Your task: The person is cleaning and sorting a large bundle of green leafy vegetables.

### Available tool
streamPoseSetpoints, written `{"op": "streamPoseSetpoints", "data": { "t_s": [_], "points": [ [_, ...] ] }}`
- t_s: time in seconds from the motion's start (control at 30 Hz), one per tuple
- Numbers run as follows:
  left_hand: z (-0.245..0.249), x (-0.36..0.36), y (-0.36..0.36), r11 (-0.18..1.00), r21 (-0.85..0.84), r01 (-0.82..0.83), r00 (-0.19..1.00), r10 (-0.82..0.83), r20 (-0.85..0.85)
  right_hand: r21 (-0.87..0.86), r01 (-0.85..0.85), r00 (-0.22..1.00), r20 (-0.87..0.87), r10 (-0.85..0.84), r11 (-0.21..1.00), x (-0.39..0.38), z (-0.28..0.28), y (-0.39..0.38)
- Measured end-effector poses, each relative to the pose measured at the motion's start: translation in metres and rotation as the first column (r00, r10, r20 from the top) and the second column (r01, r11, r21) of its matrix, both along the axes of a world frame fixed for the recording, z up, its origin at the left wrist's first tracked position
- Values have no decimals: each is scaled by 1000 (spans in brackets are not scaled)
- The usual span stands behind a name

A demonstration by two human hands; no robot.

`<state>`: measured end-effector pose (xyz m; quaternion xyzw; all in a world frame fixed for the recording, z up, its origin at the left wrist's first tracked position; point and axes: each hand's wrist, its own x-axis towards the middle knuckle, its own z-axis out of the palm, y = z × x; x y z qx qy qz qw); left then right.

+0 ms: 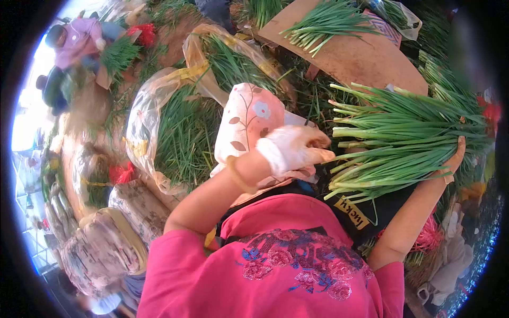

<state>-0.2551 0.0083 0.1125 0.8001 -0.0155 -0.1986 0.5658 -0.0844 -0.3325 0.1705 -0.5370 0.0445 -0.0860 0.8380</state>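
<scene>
My right hand [455, 155] is wrapped round the leafy end of a large bunch of green onions [403, 132], its fingers partly hidden by the leaves. The pale stem ends fan out toward the left. My left hand [299, 150], in a white fingerless glove, is closed with bent fingers, its fingertips at those stem ends. Whatever lies between the fingers is too small to make out. Under the left hand a pink flowered cloth [246, 114] covers a knee. A black cloth with a "lucky" label [351, 213] lies below the bunch.
A brown board [366, 58] ahead bears a smaller bunch of green onions [328, 24]. Clear plastic bags [142, 124] of loose greens [185, 135] stand at the left. Another person [79, 45] works with greens farther left. Red ties [123, 173] lie near another person's patterned clothing [101, 249].
</scene>
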Motion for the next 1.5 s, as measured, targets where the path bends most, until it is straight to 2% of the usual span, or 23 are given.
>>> {"op": "streamPoseSetpoints", "data": {
  "t_s": [0.03,0.07,0.17,0.2,0.3,0.4,0.5,0.53,0.57,0.63,0.7,0.73,0.77,0.83,0.9,0.97,1.03,1.13,1.23,1.27,1.37,1.43,1.5],
  "points": [
    [-15,6,-10,998,-58,38,998,-41,-46,14,5,1000,-8,-5,1000,-2,1,4],
    [-11,3,-19,919,-374,-124,933,-21,-359,27,13,1000,-17,-12,1000,-3,1,6],
    [-29,3,-39,733,-675,-86,906,-224,-358,-54,70,995,-71,-74,996,-9,3,5],
    [-33,2,-42,723,-681,-115,897,-219,-384,-102,89,991,-91,-98,991,-9,3,4],
    [-32,2,-39,704,-706,-72,887,-279,-368,-12,-48,997,-66,47,999,-9,-4,-4],
    [-25,-1,-22,521,-841,-148,881,-316,-351,-4,-89,996,-27,89,996,2,-17,-26],
    [-39,-11,-16,269,-933,-237,939,-185,-292,-45,26,998,-62,-29,999,-13,-4,0],
    [-27,-13,-8,401,-850,-343,920,-38,-389,-16,9,998,-61,-10,1000,-12,-4,-4],
    [-39,-11,2,235,-932,-276,955,-46,-294,15,-8,998,-59,9,1000,-12,-6,-12],
    [-64,-5,23,37,-905,-425,891,192,-411,32,5,998,-60,-3,999,-14,-6,-15],
    [-72,3,31,442,-702,-559,803,498,-326,1,42,998,-41,-42,999,-16,-3,-16],
    [-70,5,32,579,-520,-627,753,621,-217,-17,47,999,-18,-47,999,-15,-4,-20],
    [-61,8,26,708,-435,-556,778,627,27,-35,53,999,5,-53,998,-14,-5,-22],
    [-39,17,1,877,-167,-450,740,471,480,-68,43,998,38,-40,997,-17,-5,-18],
    [-16,28,-7,958,150,-246,845,136,517,-97,31,997,76,-23,995,-17,-5,-12],
    [-14,39,-18,966,227,-122,927,29,374,-109,19,996,90,-9,994,-17,-7,-9],
    [-10,44,-26,987,100,-123,953,89,290,-82,-7,997,70,13,997,-17,-11,-16],
    [-24,47,-31,970,-97,-224,917,243,317,-24,-64,997,36,65,998,-13,-21,-34],
    [-25,45,-33,758,-485,-436,894,427,-136,15,-103,994,26,103,995,-11,-29,-46],
    [-29,46,-33,755,-525,-394,882,471,16,24,-113,993,19,113,993,-11,-30,-47],
    [-30,45,-29,521,-752,-404,861,493,-121,52,-142,990,-6,143,988,-13,-30,-42],
    [-38,45,-11,454,-842,-292,855,518,-17,71,-157,987,-19,159,985,-14,-31,-41],
    [-44,46,18,243,-965,-100,788,611,72,191,-221,974,-7,227,956,-8,-36,-57]
  ]
}}
